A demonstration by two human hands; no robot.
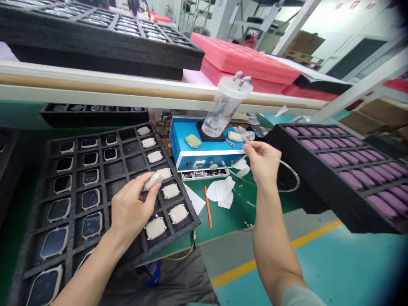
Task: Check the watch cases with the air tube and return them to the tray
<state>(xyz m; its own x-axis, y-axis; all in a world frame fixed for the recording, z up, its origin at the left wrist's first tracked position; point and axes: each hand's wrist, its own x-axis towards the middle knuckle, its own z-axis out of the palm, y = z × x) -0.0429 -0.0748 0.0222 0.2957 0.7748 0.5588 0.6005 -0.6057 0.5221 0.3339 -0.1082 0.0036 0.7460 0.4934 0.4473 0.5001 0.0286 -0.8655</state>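
My left hand point(134, 204) pinches a beige watch case point(153, 181) between thumb and fingers, just above a black foam tray point(174, 204). More beige cases point(156, 228) lie in the tray's right-hand cells, while watches with dark screens point(91, 199) fill cells on the left. My right hand point(263, 159) is closed at the right end of a blue control box point(183, 151); what its fingertips grip is too small to make out. A clear thin tube point(298, 180) loops out beside that wrist. Near the fingertips, another beige case point(235, 136) rests on the box.
A clear cylinder point(219, 112) and a greenish case point(193, 141) stand on the box. Before it lie white tissue point(221, 192) and an orange stick point(208, 208). A black tray with purple pieces point(339, 178) is at right. A shelf edge point(127, 91) crosses above.
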